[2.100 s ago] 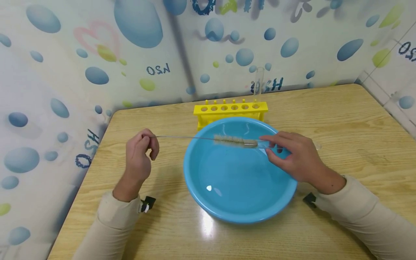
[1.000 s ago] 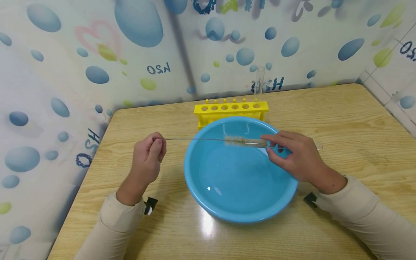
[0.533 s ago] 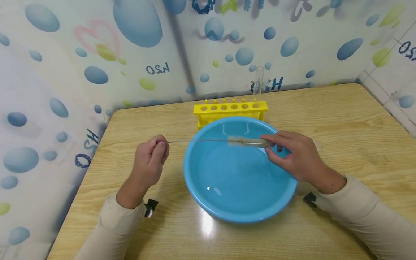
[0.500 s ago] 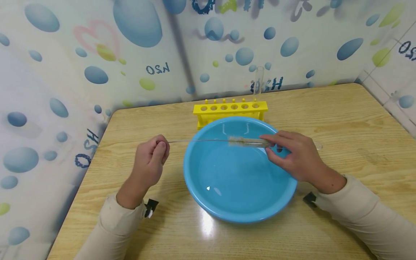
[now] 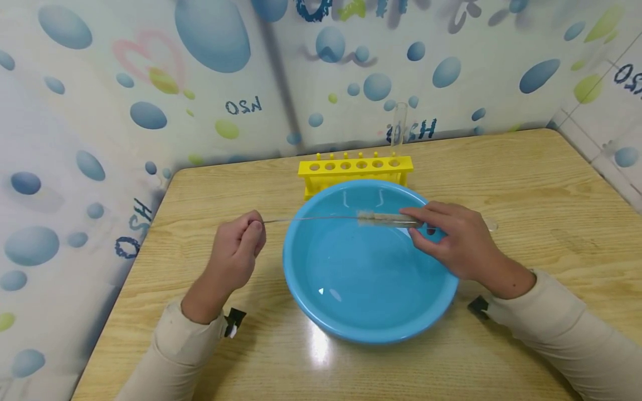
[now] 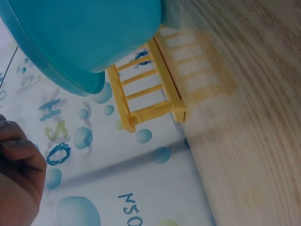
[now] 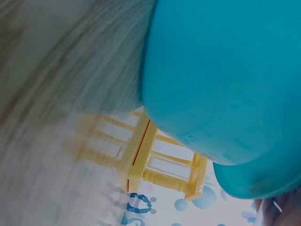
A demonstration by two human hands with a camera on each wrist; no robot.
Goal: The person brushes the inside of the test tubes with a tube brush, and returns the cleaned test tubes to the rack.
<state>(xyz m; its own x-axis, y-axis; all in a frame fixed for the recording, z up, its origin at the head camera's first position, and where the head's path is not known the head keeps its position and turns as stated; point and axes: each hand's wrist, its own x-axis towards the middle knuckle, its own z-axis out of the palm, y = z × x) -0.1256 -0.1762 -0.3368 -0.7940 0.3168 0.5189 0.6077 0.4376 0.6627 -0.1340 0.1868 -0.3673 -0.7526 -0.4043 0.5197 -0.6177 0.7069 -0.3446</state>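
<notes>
My left hand grips the thin wire handle of a test tube brush, fingers curled round its end. Most of the brush's pale bristles are inside a clear glass test tube, with a short tuft outside its mouth. My right hand pinches this tube between thumb and fingers, lying nearly level over a blue basin. The fingers hide part of the tube. In the left wrist view my left hand shows curled; in the right wrist view only a bit of my right hand appears.
Behind the basin stands a yellow test tube rack, with one clear tube upright at its right end. A small clear rounded piece shows beyond my right hand; I cannot tell what it belongs to. A patterned wall borders the wooden table.
My left hand has moved right and slightly down, pushing the brush deeper into the test tube, so fewer bristles show outside. The right hand and tube have barely moved.
</notes>
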